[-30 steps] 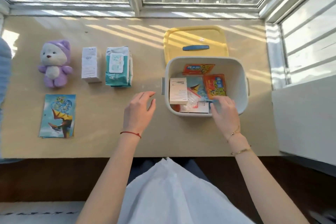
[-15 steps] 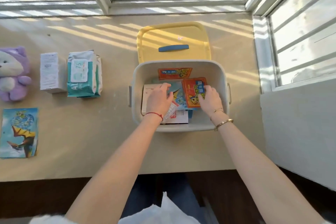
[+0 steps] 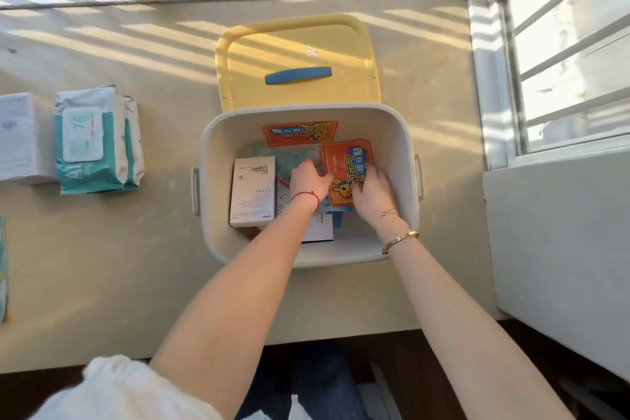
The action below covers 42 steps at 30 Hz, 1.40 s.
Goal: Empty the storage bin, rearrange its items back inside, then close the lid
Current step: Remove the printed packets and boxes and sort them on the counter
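Facing sunlit beige table [image 3: 136,266], windows beyond; bin [image 3: 405,147] open.

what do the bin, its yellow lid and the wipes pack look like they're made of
Bin: likely matte off-white plastic, with smooth moulded rounded walls.
Yellow lid: likely semi-gloss plastic, showing soft sheen in sunlight.
Wipes pack: seemingly soft plastic film, wrinkled at its ends.
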{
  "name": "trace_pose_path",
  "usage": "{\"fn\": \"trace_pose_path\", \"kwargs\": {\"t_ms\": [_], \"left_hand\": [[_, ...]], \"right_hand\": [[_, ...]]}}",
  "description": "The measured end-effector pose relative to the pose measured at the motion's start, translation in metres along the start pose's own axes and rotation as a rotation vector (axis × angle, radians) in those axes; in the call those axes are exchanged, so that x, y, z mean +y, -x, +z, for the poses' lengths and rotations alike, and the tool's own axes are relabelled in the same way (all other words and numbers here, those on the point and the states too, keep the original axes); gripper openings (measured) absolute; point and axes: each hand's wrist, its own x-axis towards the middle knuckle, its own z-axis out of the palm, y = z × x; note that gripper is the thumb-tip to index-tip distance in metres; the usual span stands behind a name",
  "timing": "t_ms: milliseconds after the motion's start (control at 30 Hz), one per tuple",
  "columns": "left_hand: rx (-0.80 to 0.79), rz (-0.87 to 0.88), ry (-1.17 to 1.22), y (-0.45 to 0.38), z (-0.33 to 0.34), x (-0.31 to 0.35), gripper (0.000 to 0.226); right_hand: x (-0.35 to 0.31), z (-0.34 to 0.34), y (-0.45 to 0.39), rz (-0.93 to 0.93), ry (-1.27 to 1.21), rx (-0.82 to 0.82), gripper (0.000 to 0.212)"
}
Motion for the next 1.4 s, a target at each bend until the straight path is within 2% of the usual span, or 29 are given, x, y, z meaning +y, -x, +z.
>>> {"fn": "trace_pose_path", "kwargs": {"t_ms": [67, 267, 367, 467, 567, 733, 833, 933, 1067, 1200, 1400], "left_hand": [[-0.042, -0.041, 0.037, 0.000, 0.000, 0.008, 0.050], [-0.074, 0.068, 0.047, 0.007, 0.000, 0.014, 0.031], [-0.085, 0.030, 0.223, 0.012, -0.007, 0.004, 0.026], [-0.059, 0.013, 0.322, 0.021, -0.022, -0.008, 0.023], [-0.011, 0.012, 0.398, 0.032, -0.043, -0.023, 0.027], [0.114, -0.012, 0.426, 0.054, -0.075, -0.048, 0.029], [0.194, -0.036, 0.391, 0.059, -0.085, -0.063, 0.031], [0.196, -0.063, 0.407, 0.061, -0.090, -0.070, 0.031], [0.187, -0.070, 0.444, 0.063, -0.094, -0.072, 0.026], [0.178, -0.080, 0.486, 0.064, -0.096, -0.068, 0.029], [0.167, -0.089, 0.470, 0.063, -0.098, -0.068, 0.030]], "right_hand": [[0.001, 0.001, -0.001, -0.002, 0.010, -0.006, 0.045], [0.002, -0.002, -0.003, -0.014, -0.025, -0.005, 0.043], [0.001, -0.006, -0.001, -0.014, -0.052, 0.005, 0.038], [-0.006, -0.011, 0.003, -0.045, -0.105, 0.063, 0.042], [-0.018, -0.015, 0.004, -0.207, -0.156, 0.145, 0.041], [-0.059, -0.013, -0.010, -0.508, -0.037, 0.179, 0.040], [-0.076, -0.002, -0.019, -0.573, 0.042, 0.214, 0.037], [-0.079, 0.008, -0.018, -0.606, 0.101, 0.251, 0.038], [-0.080, 0.013, -0.014, -0.685, 0.162, 0.393, 0.039], [-0.083, 0.016, -0.017, -0.685, 0.259, 0.455, 0.034], [-0.093, 0.018, -0.025, -0.490, 0.492, 0.479, 0.020]]}}
